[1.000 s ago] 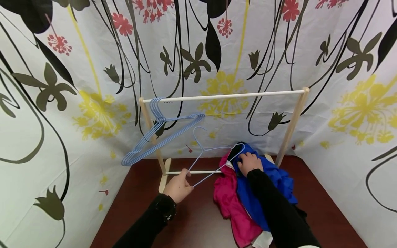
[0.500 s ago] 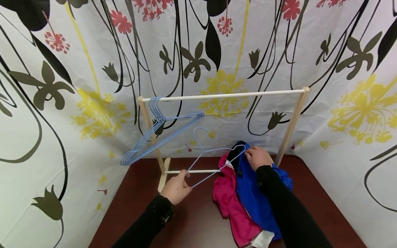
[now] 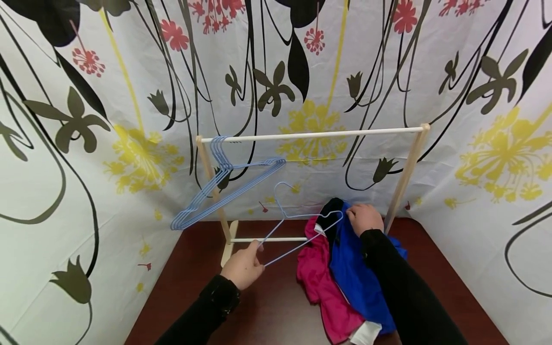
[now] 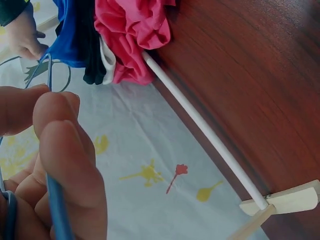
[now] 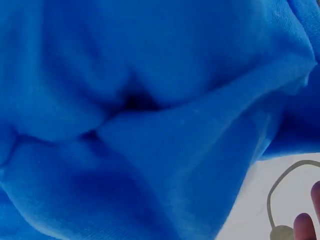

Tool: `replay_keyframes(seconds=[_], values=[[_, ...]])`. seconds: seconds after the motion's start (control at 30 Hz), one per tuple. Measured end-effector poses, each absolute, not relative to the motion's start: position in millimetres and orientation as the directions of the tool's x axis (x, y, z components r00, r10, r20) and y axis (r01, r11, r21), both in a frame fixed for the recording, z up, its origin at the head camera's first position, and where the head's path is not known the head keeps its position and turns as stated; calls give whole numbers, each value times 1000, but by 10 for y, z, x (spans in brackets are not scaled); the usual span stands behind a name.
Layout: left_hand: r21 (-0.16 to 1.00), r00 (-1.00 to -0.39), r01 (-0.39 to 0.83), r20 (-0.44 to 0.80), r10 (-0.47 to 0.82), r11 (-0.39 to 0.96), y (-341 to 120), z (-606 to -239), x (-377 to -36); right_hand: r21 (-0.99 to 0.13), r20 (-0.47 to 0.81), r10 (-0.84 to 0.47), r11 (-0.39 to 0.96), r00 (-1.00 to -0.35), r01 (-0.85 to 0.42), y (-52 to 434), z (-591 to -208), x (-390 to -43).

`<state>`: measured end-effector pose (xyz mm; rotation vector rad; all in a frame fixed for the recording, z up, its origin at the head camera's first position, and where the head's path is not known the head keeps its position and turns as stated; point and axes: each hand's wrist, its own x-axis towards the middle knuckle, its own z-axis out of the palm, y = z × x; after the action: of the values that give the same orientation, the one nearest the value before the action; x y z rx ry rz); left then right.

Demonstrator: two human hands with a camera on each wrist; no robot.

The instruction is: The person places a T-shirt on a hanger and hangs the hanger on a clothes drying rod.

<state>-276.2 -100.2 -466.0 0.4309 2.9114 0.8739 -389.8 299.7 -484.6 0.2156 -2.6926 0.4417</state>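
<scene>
A person's left hand (image 3: 243,265), below a black sleeve, is clamped on the near-left corner of a thin, light-blue wire hanger (image 3: 293,248), thumb and fingers closed about the wire. This hanger is held above the dark reddish-brown wooden bench (image 3: 280,306), its hook to the far side and its other end reaching right, over the clothes. The right hand (image 3: 365,219) is pinched on a bright blue cloth garment (image 3: 358,278) near its far edge, just beside the hanger's right end; whether the wire touches those fingers, I cannot tell.

The blue garment lies crumpled on the right part of the bench, with black fabric (image 3: 334,211) at its far end. Along its left side, partly under it, lies a magenta-pink cloth garment (image 3: 319,278), and a piece of white fabric (image 3: 366,333) shows at the near end of the two. Blue folds fill most of the right wrist view.

A rack of pale wooden posts and white rods (image 3: 315,135) stands at the far side of the bench. From the left end of its top rod hangs a close bunch of light-blue wire hangers (image 3: 235,193). A white curtain printed with flowers (image 3: 310,72) rises behind.
</scene>
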Motion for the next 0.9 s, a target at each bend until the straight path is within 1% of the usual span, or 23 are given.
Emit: replay_keyframes(seconds=[0.33,0.53,0.73,0.9], values=[[517,-953,284,57,298,808,-996,-4676,-2726,-304,395,-44,936,-918,-175,2988,-4819,-3848],[492,-953,293,83,291,820,-997,-4685,-2718,-305,401,-56,933,-915,-191,2982,-4802,-3831],[443,-948,319,135,289,838,-995,-4676,-2740,-300,396,-69,933,-916,-200,2986,-4801,-3825],[429,-945,328,153,290,842,-971,-4668,-2752,-293,406,-97,928,-909,-230,2967,-4789,-3810]])
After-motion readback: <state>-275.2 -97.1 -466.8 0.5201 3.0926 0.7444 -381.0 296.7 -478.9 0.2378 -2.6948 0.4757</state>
